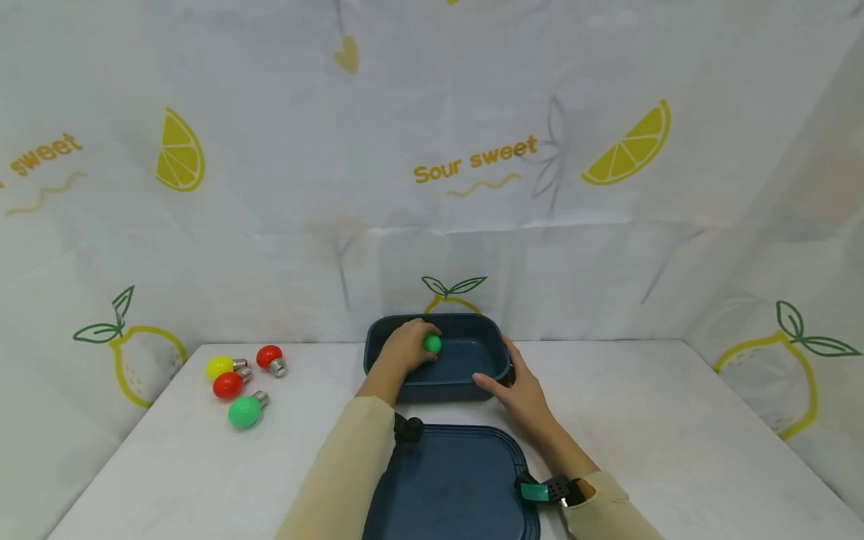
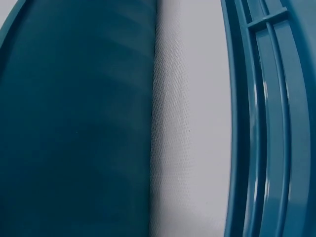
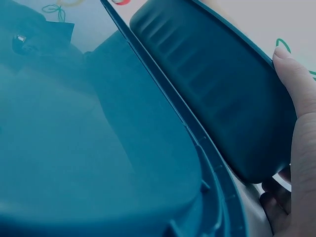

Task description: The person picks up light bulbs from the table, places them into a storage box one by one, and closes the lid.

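Observation:
Over the inside of a dark blue box, my left hand pinches a small green bulb; its metal base is hidden by the hand. My right hand grips the box's right front corner, its thumb at the rim and its fingers along the outer side. The right wrist view shows that thumb at the top edge and fingertips by the lower corner of the box wall. Neither the left hand nor the bulb appears in the left wrist view, only the box wall and a lid.
A dark blue lid lies in front of the box, beneath the forearms. To the left lie two red bulbs, one nearer the back, a yellow bulb and a green bulb. A lemon-print curtain hangs behind the white table.

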`<state>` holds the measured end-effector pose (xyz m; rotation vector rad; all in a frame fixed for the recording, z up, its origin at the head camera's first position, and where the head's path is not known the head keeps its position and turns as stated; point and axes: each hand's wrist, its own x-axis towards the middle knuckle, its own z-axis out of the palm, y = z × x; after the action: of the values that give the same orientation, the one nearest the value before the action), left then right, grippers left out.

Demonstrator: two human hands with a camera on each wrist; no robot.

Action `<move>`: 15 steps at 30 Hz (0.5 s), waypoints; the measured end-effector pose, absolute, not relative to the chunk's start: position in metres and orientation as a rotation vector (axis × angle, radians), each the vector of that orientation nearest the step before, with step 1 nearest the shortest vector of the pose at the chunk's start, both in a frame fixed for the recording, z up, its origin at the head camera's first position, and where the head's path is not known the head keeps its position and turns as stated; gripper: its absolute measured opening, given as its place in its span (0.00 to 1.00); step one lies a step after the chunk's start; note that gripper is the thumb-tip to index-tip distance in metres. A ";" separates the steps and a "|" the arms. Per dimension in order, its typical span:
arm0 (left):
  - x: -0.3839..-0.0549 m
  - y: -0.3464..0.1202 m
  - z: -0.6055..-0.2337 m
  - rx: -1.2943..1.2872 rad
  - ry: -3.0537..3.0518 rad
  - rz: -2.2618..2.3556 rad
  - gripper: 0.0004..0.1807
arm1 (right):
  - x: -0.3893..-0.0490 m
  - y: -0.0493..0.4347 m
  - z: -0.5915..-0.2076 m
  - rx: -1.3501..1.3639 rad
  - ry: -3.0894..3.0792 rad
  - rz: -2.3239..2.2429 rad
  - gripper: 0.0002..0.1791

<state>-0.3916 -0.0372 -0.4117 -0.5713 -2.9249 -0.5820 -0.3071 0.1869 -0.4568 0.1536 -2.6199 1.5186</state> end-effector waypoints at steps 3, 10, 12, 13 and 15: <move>-0.389 -0.040 -0.410 -0.570 -2.910 -0.597 0.27 | -0.308 0.186 -0.458 0.155 -2.619 1.527 0.55; -0.376 -0.044 -0.395 -0.601 -2.776 -0.672 0.24 | -0.309 0.185 -0.459 0.153 -2.630 1.528 0.55; -0.371 -0.045 -0.389 -0.617 -2.751 -0.674 0.23 | -0.309 0.186 -0.459 0.146 -2.635 1.518 0.55; -0.367 -0.046 -0.385 -0.615 -2.740 -0.682 0.23 | -0.309 0.186 -0.458 0.145 -2.635 1.515 0.55; -0.359 -0.051 -0.380 -0.584 -2.721 -0.698 0.23 | -0.309 0.187 -0.457 0.149 -2.633 1.513 0.55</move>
<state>-0.3587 -0.0509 -0.3795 -0.5835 -2.7211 -0.6981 -0.3091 0.1871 -0.4573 0.1490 -2.6335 1.5129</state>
